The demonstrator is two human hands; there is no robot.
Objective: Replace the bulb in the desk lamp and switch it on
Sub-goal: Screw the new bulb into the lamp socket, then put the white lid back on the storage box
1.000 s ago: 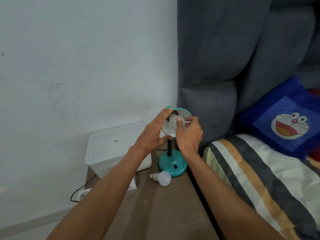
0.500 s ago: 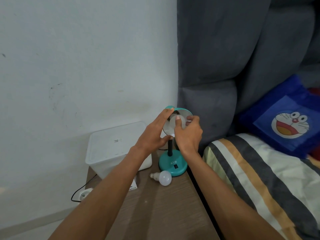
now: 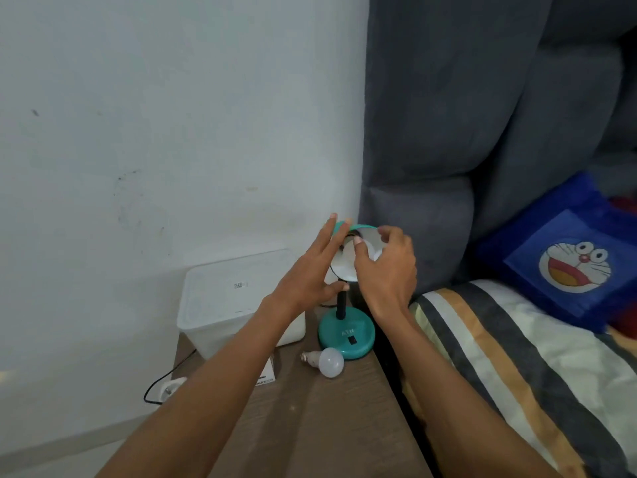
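Note:
A teal desk lamp (image 3: 346, 334) stands at the back of a wooden bedside table (image 3: 327, 419). Its round shade (image 3: 343, 270) is tilted toward me, white inside. My left hand (image 3: 310, 274) holds the shade's left rim, fingers above and thumb below. My right hand (image 3: 386, 267) reaches into the shade, its fingertips closed around a white bulb (image 3: 370, 251) that sits in the socket; most of that bulb is hidden by the fingers. A second white bulb (image 3: 327, 362) lies loose on the table in front of the lamp's base, which carries a black switch (image 3: 352, 339).
A white plastic lidded box (image 3: 227, 298) sits left of the lamp against the wall. A black cable with a white plug (image 3: 169, 389) hangs off the table's left edge. A grey padded headboard (image 3: 448, 132) and a striped bed (image 3: 517, 357) with a blue cartoon cushion (image 3: 568, 257) lie to the right.
My right hand has turned on the bulb inside the shade, the fingers shifting round it. My left hand's fingers have stretched out along the shade's rim. The lamp stays in place.

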